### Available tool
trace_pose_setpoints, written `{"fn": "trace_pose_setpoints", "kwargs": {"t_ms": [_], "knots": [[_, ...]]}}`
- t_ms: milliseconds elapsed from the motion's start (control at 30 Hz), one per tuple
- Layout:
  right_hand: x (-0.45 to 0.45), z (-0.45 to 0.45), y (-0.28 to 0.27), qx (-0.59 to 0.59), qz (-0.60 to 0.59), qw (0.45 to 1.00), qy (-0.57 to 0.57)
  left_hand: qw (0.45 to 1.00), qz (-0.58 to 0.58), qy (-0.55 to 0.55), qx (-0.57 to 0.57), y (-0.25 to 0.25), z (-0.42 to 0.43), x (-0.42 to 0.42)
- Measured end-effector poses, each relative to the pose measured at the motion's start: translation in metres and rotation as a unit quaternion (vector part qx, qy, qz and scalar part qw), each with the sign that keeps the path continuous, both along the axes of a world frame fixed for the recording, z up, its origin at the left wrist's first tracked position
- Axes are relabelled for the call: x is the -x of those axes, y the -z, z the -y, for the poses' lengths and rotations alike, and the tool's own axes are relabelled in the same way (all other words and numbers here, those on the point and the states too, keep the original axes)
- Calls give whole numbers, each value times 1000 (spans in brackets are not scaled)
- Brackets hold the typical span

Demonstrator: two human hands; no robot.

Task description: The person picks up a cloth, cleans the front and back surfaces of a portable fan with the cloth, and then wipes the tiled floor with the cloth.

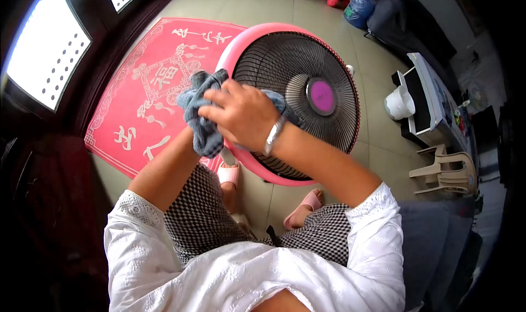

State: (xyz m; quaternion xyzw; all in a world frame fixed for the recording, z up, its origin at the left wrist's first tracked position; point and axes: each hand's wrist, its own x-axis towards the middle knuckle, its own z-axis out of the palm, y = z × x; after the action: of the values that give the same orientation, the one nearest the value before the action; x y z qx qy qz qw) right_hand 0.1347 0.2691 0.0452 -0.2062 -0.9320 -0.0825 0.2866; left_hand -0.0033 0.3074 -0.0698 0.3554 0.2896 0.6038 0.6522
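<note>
A crumpled grey-blue cloth (200,106) is bunched between my hands, over the near-left edge of a fan. My right hand (244,115), with a silver bracelet at the wrist, has its fingers bent around the cloth. The cloth covers my left hand, so its fingers are hidden; only the left forearm (167,172) shows below. The fan (263,60) has a pink rim, a black wire grille and a purple hub cap (320,96). More of the cloth shows beyond my right hand, against the grille.
A red mat (131,104) with white characters lies left of the fan, on pale floor tiles (378,120). On the right are a beige plastic chair (446,169), a white bin (400,102) and a drawer cabinet (430,95). A blue water jug (359,10) stands at the back.
</note>
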Motion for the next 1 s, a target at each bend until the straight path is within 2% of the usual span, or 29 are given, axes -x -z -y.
{"fn": "trace_pose_setpoints", "kwargs": {"t_ms": [133, 200, 233, 333, 367, 467, 533, 600, 667, 733, 767, 800, 867, 967, 1000], "knots": [[26, -55, -28, 55, 176, 969, 162, 982, 29, -182, 36, -14, 7, -13], [25, -93, -30, 82, 163, 966, 183, 971, 19, -176, 160, 3, -5, -6], [25, -110, -37, 120, 161, 954, 221, 958, -88, -146, 233, -11, 2, -2], [9, -167, -46, 183, 115, 920, 327, 959, -79, -158, 222, -16, 5, -7], [0, -181, -48, 178, 105, 912, 356, 952, -102, -158, 240, -28, 9, -8], [-6, -198, -46, 162, 84, 890, 417, 955, -69, -170, 232, -22, 3, -12], [11, -190, -46, 180, 125, 890, 400, 953, -53, -154, 254, -23, 2, -8], [32, -162, -42, 210, 124, 920, 307, 951, -39, -136, 276, -24, 2, -6], [55, -124, -30, 233, 151, 929, 244, 960, 44, -128, 246, -21, 2, -5], [67, -71, -30, 283, 198, 918, 195, 947, 211, -137, 198, -8, -8, -7], [67, -50, -21, 262, 193, 929, 179, 942, 253, -126, 179, -4, -13, -6], [60, -32, -15, 201, 164, 949, 176, 944, 260, -101, 176, -1, -13, -3], [39, -15, 3, 186, 90, 962, 180, 954, 242, -46, 173, 5, -17, 6], [-1, 22, 8, 207, 60, 968, 130, 974, 84, 101, 183, 17, -26, 40], [-12, 37, 19, 181, 47, 976, 107, 973, 52, 133, 181, 22, -29, 48]]}}
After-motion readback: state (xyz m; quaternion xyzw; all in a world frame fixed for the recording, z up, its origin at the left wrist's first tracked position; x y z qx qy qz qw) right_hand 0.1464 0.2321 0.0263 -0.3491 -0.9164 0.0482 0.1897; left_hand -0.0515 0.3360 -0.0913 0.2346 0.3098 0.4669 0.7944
